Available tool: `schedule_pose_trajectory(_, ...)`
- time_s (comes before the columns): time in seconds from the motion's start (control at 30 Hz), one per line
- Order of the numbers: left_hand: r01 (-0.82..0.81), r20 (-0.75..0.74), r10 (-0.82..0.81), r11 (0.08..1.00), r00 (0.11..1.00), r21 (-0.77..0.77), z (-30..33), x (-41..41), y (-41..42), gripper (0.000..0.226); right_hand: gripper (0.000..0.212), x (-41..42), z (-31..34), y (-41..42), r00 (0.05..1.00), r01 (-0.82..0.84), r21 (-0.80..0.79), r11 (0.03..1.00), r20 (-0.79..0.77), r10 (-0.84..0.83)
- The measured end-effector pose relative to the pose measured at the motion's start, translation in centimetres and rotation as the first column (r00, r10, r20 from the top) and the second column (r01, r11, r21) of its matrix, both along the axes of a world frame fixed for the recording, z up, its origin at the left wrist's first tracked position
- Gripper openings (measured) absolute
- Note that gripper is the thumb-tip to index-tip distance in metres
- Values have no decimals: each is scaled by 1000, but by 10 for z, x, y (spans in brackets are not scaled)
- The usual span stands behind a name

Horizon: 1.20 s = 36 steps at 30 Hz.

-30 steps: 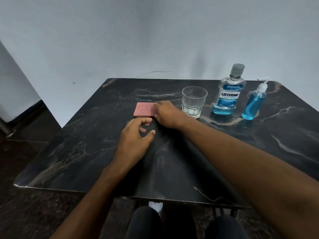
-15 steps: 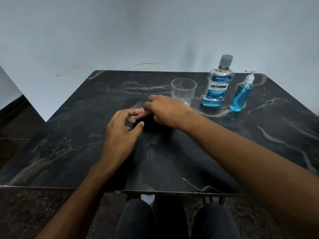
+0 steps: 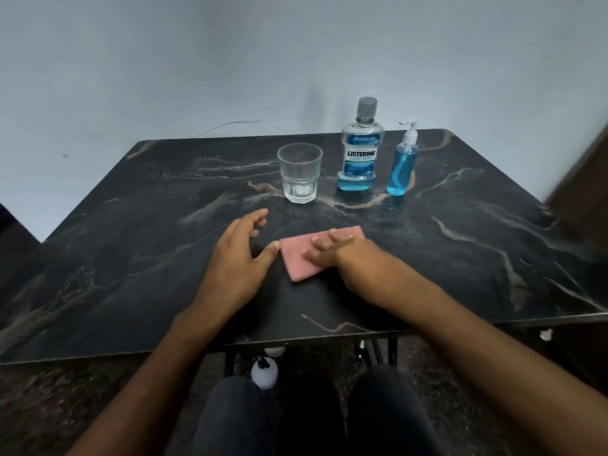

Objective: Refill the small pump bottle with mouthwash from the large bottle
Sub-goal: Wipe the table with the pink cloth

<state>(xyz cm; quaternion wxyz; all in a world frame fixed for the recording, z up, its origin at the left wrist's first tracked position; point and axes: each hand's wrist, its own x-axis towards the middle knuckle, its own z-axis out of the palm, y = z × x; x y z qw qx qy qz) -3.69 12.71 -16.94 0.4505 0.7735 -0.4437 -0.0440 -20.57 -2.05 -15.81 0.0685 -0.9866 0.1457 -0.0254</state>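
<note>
Dark marble-look surface (image 3: pixel 131 245) w/ pale veins, set against a plain grey-blue wall (image 3: pixel 197 60). Landmark: the large bottle (image 3: pixel 361 149), Listerine Cool Mint label, grey cap on, upright at the far side of the surface; blue liquid only in the bottom part, rest clear.

Small pump bottle (image 3: pixel 402 162) stands upright just right of the large bottle, not touching it; white pump head on, blue liquid up to about the shoulder. Clear glass tumbler (image 3: pixel 299 172) stands left of the large bottle, near but apart, looks empty.

Pink cloth (image 3: pixel 297 258), folded flat, lies nearer the person than the large bottle & a bit left of it, well apart from it.

Right hand (image 3: pixel 342 255) lies flat on the cloth's right part, grip spread, fingers out straight & pressing down on top, not pinching anything. Left hand (image 3: pixel 240 258) sits left of the cloth, further left of the large bottle than the glass is; grip spread & loosely curved, palm down, thumb tip touching or just beside the cloth's left edge – can't tell which. It holds nothing.

Neither hand is near the large bottle or the pump bottle. Person's knees in dark trousers (image 3: pixel 237 419) show below the near edge of the surface.
</note>
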Motion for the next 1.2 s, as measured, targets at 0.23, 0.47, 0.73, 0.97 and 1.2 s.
schedule_pose_trajectory(0.23, 56, -4, -55, 996, 998, 64, 3, -10, -4, 55, 55, -15, 6, -42, 930, 359, 23, 933, 73, -360)
schedule_pose_trajectory(0.47, -44, 29, 45, 999, 999, -7, 13, -6, -10, 39, 43, 48, -2, 57, 992, -61, 45, 997, 114, 55)
schedule_pose_trajectory(0.73, 7, 44, -10, 996, 999, 85, 7, 3, -4, 46, 38, -34, 17, -17, 883, 421, 313, 851, 76, -464)
schedule_pose_trajectory(0.97, -33, -3, 33, 998, 999, 53, 7, -4, -11, 51, 33, 5, 7, 37, 879, 428, 179, 886, 148, -454)
schedule_pose_trajectory(1.2, -33, 11, 34, 996, 999, -77, 14, 1, -6, 48, 34, 54, -1, 52, 982, 56, 288, 956, 155, -104)
